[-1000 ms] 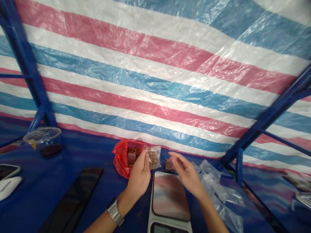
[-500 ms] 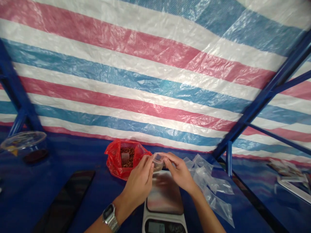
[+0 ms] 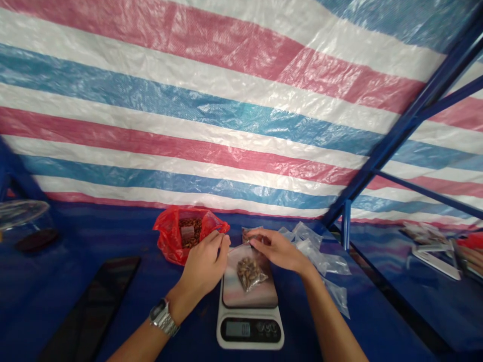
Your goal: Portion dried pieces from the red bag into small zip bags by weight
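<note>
A clear plastic bag of brown nuts (image 3: 249, 274) lies on the steel pan of a digital kitchen scale (image 3: 249, 332), whose display shows zeros. My right hand (image 3: 277, 250) reaches over from the right, its fingertips pinching the bag's top edge. My left hand (image 3: 204, 264) sits just left of the pan, its fingertips at the bag's upper corner, so I cannot tell if it grips. Behind that hand stands an open red plastic bag (image 3: 168, 236) full of similar nuts, with a small pale block among them.
Loose empty plastic bags (image 3: 317, 251) lie to the right of the scale. A dark tablet (image 3: 88, 309) lies flat at left, and a round glass bowl (image 3: 22, 221) stands at far left. A blue steel frame and striped tarp rise behind the blue table.
The nut-filled bag has gone from between my hands to lying on the scale pan. My hands have moved apart, and the view has tilted lower, showing the whole scale display.
</note>
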Tool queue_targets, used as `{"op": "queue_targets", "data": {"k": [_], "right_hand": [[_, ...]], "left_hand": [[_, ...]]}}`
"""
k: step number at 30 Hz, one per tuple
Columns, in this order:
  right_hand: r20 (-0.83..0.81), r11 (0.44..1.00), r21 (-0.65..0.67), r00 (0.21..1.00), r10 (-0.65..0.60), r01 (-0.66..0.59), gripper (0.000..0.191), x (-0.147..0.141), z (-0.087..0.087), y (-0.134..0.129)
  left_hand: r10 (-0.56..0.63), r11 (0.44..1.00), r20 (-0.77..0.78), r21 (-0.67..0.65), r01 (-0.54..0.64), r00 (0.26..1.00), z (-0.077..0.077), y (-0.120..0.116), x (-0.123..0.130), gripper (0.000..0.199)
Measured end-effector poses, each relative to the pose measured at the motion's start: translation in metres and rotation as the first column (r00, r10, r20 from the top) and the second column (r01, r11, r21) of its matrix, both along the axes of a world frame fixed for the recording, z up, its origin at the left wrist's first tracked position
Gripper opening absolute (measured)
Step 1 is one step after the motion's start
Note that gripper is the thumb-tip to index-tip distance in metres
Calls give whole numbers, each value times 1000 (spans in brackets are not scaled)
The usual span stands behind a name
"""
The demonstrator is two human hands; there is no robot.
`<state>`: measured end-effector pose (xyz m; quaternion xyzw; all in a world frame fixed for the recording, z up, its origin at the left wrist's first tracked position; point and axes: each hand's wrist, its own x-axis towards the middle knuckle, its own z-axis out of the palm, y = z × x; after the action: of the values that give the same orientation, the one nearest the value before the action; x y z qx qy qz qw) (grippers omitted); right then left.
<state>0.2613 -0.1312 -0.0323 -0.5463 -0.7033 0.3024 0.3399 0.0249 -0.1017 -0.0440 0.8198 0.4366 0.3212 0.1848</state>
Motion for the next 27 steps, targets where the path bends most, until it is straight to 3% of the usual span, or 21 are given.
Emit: {"op": "queue_targets", "data": {"k": [3, 6, 11, 17, 27], "right_hand": [[84, 976, 149, 981, -174, 160, 31, 7, -4, 6], [190, 943, 268, 949, -253, 198, 27, 14, -7, 9], [202, 949, 283, 958, -201, 139, 27, 13, -7, 10], [158, 958, 258, 973, -167, 123, 26, 7, -2, 6], [76, 990, 139, 996, -37, 26, 26, -5, 6, 0]], "left_hand": [[24, 1000, 34, 7, -24, 999, 2, 2, -2, 40], [41, 999, 45, 30, -43, 998, 3, 3, -4, 41], [73, 994, 104, 76, -81, 992, 3, 4, -5, 40], [45, 998, 194, 37, -53, 980, 4, 6, -7, 42], [47, 999, 184, 18, -51, 982, 3, 4, -5, 42]]}}
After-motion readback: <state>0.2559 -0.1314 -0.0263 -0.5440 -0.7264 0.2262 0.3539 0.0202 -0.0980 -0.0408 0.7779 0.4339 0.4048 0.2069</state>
